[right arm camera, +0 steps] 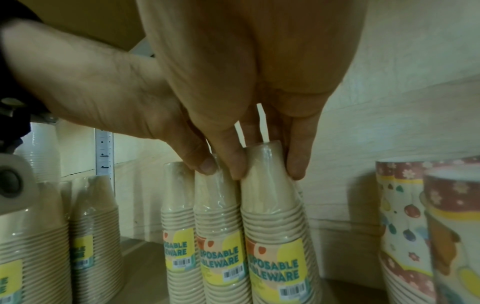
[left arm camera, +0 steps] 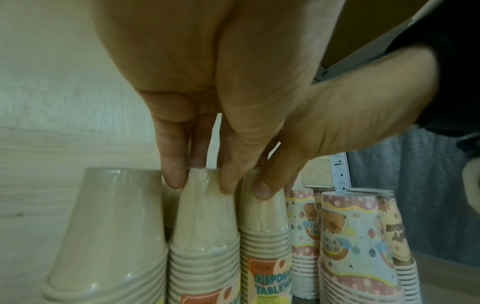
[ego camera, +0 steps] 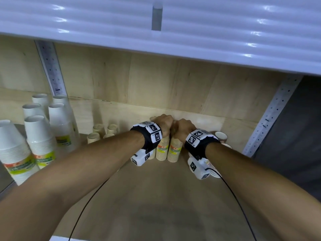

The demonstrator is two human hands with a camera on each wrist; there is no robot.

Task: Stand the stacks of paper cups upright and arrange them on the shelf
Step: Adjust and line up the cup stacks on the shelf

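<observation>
Several beige paper-cup stacks, wrapped in clear film with yellow labels, stand base-up side by side at the back of the wooden shelf (ego camera: 156, 197). My left hand (ego camera: 163, 124) pinches the top of the middle stack (left arm camera: 205, 226) between its fingertips (left arm camera: 171, 179). My right hand (ego camera: 184, 126) grips the top of the neighbouring stack (right arm camera: 272, 205) on the right, fingers either side. The two hands touch each other. In the head view both stacks (ego camera: 162, 150) show below the wrists, upright. A further beige stack (left arm camera: 111, 236) stands just left of them.
Tall white cup stacks (ego camera: 40, 136) crowd the left end, with small beige stacks (ego camera: 99, 133) behind. Patterned party-cup stacks (left arm camera: 358, 236) stand close on the right, by the perforated metal upright (ego camera: 271, 115). A white upper shelf (ego camera: 156, 40) overhangs. The back wall is right behind the hands.
</observation>
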